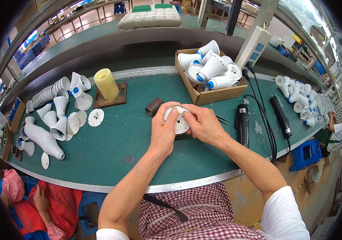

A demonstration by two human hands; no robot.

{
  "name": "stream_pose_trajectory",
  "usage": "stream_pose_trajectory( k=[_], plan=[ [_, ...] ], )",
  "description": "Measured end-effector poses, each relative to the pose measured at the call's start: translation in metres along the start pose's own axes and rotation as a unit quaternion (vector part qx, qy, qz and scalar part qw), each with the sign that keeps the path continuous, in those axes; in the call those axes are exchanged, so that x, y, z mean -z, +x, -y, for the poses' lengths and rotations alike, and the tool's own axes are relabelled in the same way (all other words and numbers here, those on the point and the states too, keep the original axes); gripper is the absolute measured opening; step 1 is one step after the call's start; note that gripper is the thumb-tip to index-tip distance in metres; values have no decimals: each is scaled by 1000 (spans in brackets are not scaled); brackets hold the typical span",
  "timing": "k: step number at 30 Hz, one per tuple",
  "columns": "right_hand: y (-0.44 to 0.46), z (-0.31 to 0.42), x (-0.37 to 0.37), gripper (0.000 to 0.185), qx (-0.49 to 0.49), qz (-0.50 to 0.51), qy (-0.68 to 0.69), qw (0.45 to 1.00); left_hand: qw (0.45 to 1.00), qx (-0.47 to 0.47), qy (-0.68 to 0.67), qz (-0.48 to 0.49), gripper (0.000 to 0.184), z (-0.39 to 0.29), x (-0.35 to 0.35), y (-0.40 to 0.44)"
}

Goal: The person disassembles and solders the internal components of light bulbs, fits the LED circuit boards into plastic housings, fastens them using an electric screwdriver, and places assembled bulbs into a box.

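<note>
A white LED bulb housing [183,127] faces up toward me between both hands, with a round LED board in its mouth. My left hand [163,130] is closed around its left side, the thumb pressed on the board. On the right, my right hand [205,125] grips the rim and lays its thumb on the board's edge. The housing's lower body is hidden by my fingers. Just behind my left hand a dark brown tube [154,107] lies on the green bench. Tweezers [222,119] show beside my right hand.
A cardboard box [209,96] of assembled housings stands behind. Left are a yellow cylinder [107,85], loose LED boards [96,117] and stacked housings [43,138]. Electric screwdrivers [242,125] with cables, screws [259,130] and more housings [299,98] occupy the right. People sit at both sides.
</note>
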State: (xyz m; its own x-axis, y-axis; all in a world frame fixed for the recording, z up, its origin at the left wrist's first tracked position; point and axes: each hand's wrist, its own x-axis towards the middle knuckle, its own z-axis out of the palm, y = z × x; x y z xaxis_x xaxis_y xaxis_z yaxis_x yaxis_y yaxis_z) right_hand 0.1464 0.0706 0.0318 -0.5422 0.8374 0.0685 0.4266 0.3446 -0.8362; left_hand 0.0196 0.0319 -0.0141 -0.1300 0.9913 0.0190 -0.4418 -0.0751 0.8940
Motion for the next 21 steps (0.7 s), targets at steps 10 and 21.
stream_pose_trajectory(
  k=[10,21],
  plan=[
    [-7,-7,33,31,-29,50,204,977,979,-70,112,159,74,-15,0,-4],
    [-14,-14,35,41,-34,74,261,962,988,-51,59,131,77,-16,-4,-5]
  ],
)
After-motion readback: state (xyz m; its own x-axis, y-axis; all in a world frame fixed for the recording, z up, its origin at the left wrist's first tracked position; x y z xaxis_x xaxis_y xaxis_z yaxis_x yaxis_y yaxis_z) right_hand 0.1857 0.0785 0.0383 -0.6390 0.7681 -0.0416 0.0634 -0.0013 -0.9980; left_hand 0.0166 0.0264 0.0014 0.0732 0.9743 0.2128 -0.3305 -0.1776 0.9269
